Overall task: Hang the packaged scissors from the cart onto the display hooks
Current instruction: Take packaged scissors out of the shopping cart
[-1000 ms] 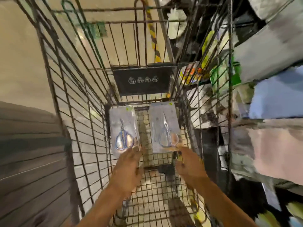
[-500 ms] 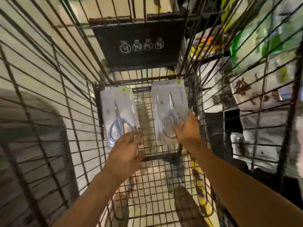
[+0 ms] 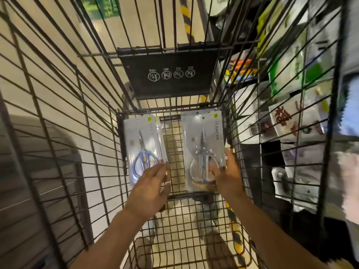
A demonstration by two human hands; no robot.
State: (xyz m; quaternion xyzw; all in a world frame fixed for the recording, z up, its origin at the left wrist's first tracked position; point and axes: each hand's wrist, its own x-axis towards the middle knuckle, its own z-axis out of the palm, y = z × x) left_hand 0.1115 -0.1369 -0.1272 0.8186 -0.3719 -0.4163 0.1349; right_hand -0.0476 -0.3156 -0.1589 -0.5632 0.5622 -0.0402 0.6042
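**Two scissor packs on the cart floor, a hand at each**

Two blister packs of scissors lie flat on the wire floor of the shopping cart (image 3: 180, 230), side by side at its far end, with a strip of bare mesh between them. The left scissors pack (image 3: 143, 148) holds a pair with blue handles, blades pointing away; the right scissors pack (image 3: 203, 152) holds a pair with pale silvery handles and carries the word "LEAF" down its right side. Each pack has a small yellow-green sticker near its far edge.

The left hand (image 3: 150, 191) reaches over the near right corner of the left pack. Its fingers are stretched out and slightly spread, the tips lying on or just above the plastic near the blue handles; whether they press it cannot be told. The right hand (image 3: 227, 175) is at the near right corner of the right pack, thumb up along the pack's right edge and fingers laid across the plastic over the handles. The grasp looks begun, but whether the fingers close under the pack is hidden.

Beyond the packs, a black plastic flap (image 3: 169, 74) with four round white pictograms hangs on the cart's far end wall. Through the right wall of wire, blurred store shelves (image 3: 291, 90) of coloured packaged goods show. A pale floor and a yellow-and-black striped line show through the mesh.
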